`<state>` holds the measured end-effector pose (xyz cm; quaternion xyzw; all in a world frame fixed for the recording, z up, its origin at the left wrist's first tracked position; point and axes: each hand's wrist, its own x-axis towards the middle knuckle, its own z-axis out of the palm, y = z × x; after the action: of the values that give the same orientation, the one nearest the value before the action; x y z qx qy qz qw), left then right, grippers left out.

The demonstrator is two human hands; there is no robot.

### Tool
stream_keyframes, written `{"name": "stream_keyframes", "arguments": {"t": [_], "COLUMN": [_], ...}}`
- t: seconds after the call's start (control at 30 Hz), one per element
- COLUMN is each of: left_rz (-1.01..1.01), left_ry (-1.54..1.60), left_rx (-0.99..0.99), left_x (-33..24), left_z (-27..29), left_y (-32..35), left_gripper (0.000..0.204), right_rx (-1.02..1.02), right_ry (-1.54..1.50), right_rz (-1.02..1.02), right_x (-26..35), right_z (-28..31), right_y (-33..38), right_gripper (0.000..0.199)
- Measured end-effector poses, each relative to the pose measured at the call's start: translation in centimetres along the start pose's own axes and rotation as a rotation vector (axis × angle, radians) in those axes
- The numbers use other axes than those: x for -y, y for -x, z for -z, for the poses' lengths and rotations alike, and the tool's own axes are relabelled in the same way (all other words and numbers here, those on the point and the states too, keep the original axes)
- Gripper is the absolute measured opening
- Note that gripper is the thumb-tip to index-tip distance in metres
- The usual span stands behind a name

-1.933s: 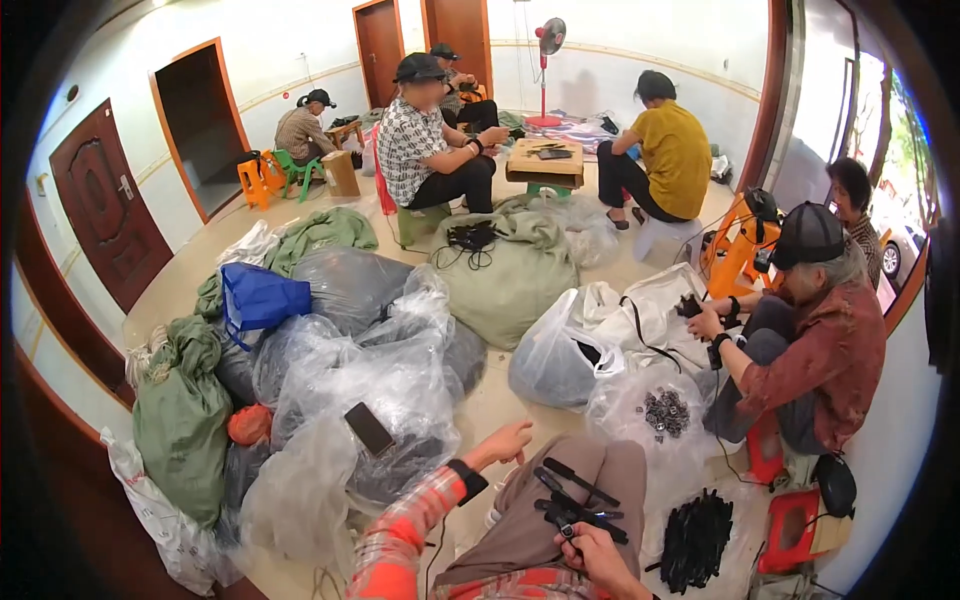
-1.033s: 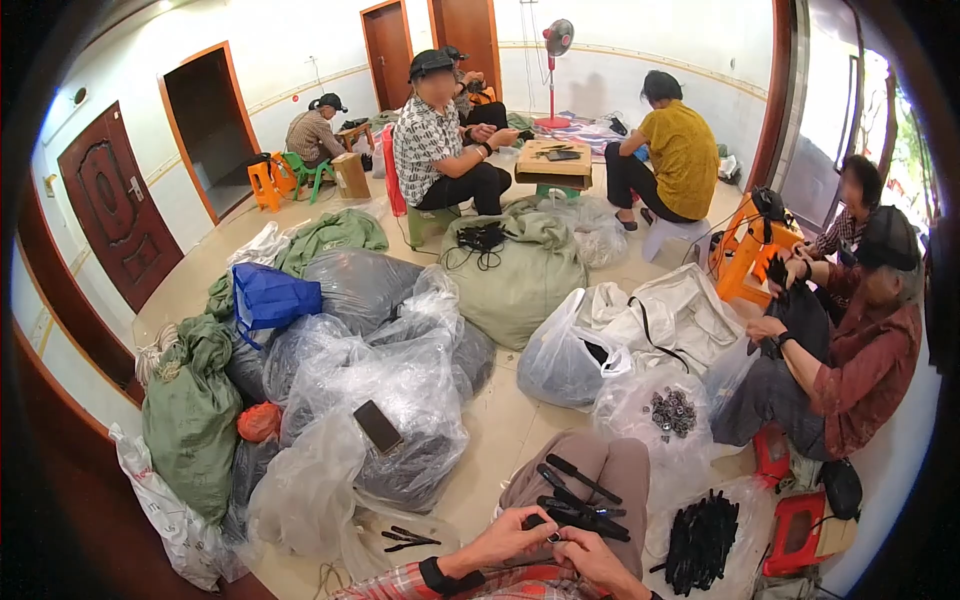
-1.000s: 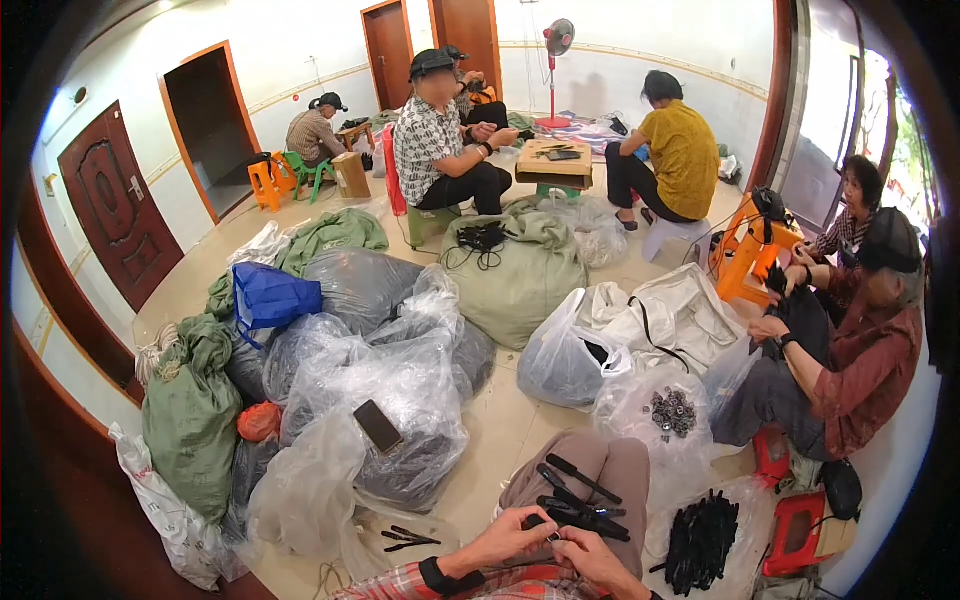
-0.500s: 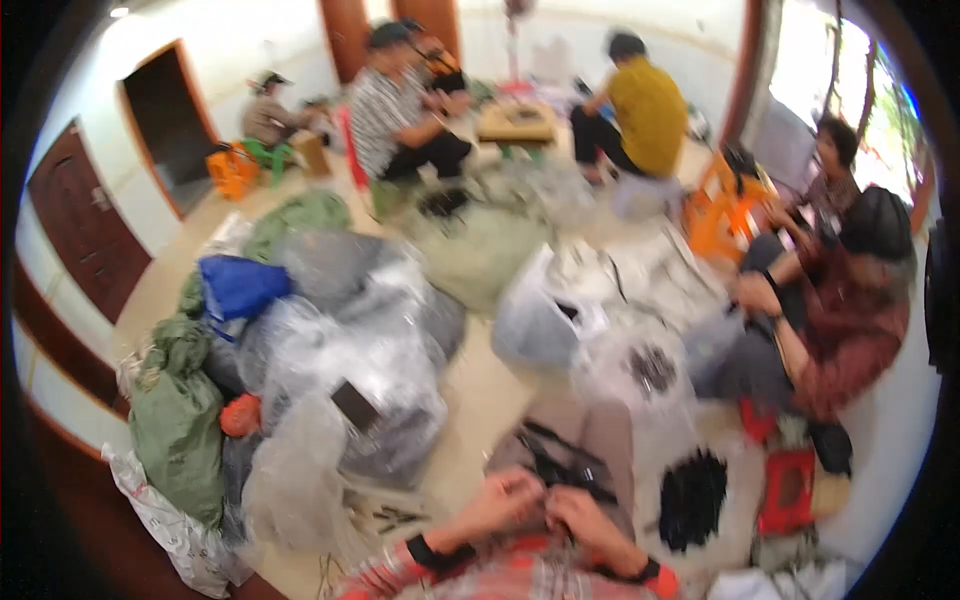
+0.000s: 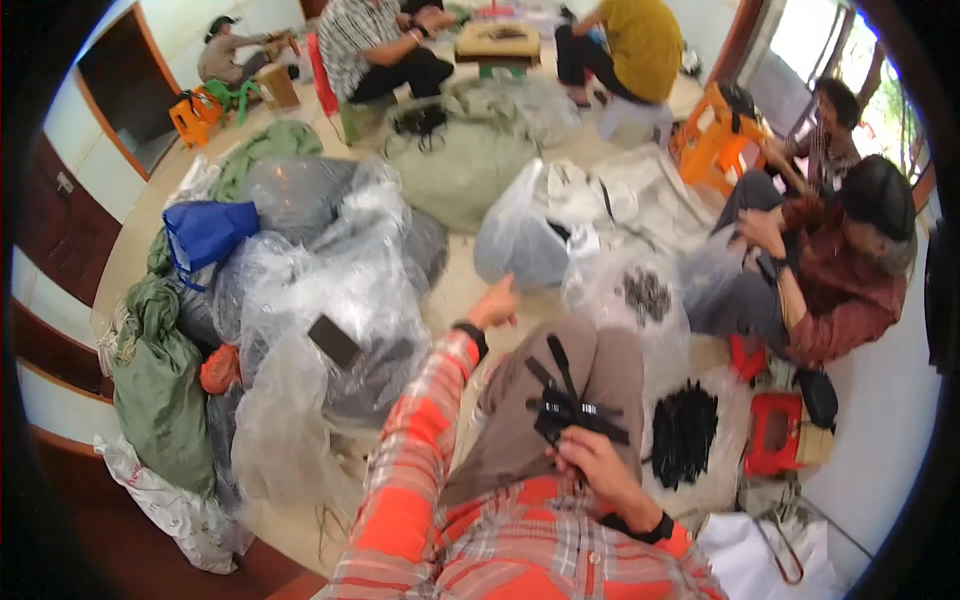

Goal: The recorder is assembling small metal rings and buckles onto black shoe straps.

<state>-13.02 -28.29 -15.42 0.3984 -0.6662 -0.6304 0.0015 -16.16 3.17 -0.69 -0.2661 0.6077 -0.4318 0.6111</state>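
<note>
My left hand (image 5: 495, 304) is stretched forward past my knee, its fingers apart and nothing visible in them. It is nearest to a clear plastic bag (image 5: 522, 240) with dark contents, just beyond the fingertips. Over my lap, my right hand (image 5: 592, 462) is closed on several black straps (image 5: 572, 408), which fan out above it and carry small white marks. A pile of similar black strips (image 5: 684, 436) lies on plastic to the right of my leg. Another open plastic bag (image 5: 640, 300) holds small dark pieces in front of my knees.
Big plastic-wrapped bundles (image 5: 330, 260) fill the left side, with a dark phone-like slab (image 5: 334, 341) on top. Green sacks (image 5: 160, 390) stand farther left. A co-worker (image 5: 850, 260) sits close at right, near a red stool (image 5: 772, 436). Other people sit around a low table (image 5: 497, 42).
My left hand has left my right hand and lap and reached forward toward the bag. My right hand has stayed over my lap, now raising the black straps. The view has tilted downward.
</note>
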Motion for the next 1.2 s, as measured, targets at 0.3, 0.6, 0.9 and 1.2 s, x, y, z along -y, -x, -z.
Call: {"name": "stream_keyframes", "arguments": {"t": [0.3,0.6,0.9,1.2], "left_rz": [-0.005,-0.054,-0.217,-0.452], "left_ry": [0.005,-0.005,0.174,0.061], "left_rx": [0.05,0.095,-0.166,-0.048], "left_x": [2.4,1.8,-2.8,-3.9], "left_z": [-0.2,-0.8,-0.5,-7.7], "left_y": [6.3,10.0,10.6,22.8], "left_gripper": [0.062,0.062,0.049,0.024], "right_rx": [0.065,0.058,-0.037,-0.06], "right_ry": [-0.133,-0.167,-0.27,-0.037], "right_rz": [-0.059,-0.082,0.004,0.243], "right_x": [-0.7,0.0,-0.6,-1.3], "right_z": [-0.3,-0.2,1.1,0.2], "right_y": [-0.7,-0.7,-1.2,-3.2], "right_gripper": [0.019,0.018,0.018,0.017]}}
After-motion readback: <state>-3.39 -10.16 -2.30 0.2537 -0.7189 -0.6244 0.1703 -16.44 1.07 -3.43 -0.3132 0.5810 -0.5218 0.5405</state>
